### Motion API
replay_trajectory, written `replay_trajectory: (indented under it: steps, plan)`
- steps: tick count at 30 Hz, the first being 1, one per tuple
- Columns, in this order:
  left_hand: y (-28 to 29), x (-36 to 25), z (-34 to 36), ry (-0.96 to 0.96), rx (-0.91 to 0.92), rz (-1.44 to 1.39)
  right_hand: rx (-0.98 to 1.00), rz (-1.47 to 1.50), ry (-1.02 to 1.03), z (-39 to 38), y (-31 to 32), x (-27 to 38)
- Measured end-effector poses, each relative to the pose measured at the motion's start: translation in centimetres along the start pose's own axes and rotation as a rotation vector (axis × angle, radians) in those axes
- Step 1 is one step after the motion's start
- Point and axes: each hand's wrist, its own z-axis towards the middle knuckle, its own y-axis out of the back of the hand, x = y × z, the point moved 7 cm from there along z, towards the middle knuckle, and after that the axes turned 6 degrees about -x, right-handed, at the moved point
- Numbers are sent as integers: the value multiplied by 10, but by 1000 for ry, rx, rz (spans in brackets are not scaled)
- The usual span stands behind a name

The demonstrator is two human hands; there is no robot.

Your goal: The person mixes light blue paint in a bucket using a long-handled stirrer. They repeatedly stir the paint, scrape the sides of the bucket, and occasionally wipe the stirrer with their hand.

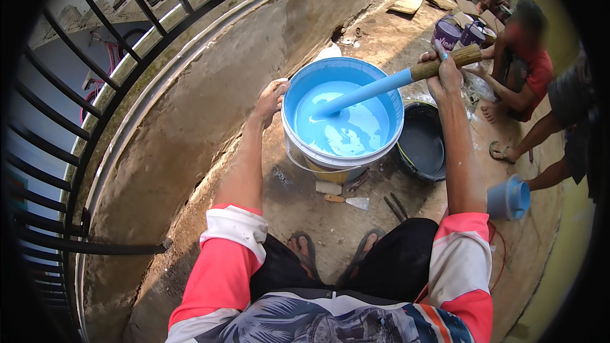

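In front of me stands a large white paint bucket (294, 138) with a wire handle, holding light blue paint (343, 130). My left hand (272, 100) grips its rim on the left side. My right hand (443, 75) is closed around a wooden stirring stick (416, 73), held at a slant. The stick's lower part is coated in blue, and its end dips into the paint. Blue specks mark my right thumb. A black bucket (422, 143) sits just right of the paint bucket, partly behind my right forearm.
By my feet lie a putty knife (347, 201) and a pale block (328, 187). A small blue pail (508, 198) is at the right, near a standing person's leg. Another person in red (530, 67) squats beyond, near purple buckets (447, 33). A wall with a black railing (101, 114) curves along the left.
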Motion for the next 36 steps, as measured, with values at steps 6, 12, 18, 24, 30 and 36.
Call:
replay_trajectory:
  steps: [6, 12, 18, 24, 30, 36]
  plan:
    - [3, -4, -1, -10, -22, 33, 120, -46, 54, -9, -37, 51]
    - [-1, -5, -7, -15, -41, 19, 147, -83, 92, -12, -57, 90]
    - [-1, -1, 2, -13, -16, -1, 228, -138, 128, 15, -61, 138]
    - [3, -3, -3, -25, -28, -3, 133, -154, 348, -48, -115, 149]
    - [-1, -4, -4, -24, -19, -5, 136, -144, 355, -54, -128, 165]
    - [3, -5, -7, -28, -35, -11, 125, -137, 348, -64, -137, 161]
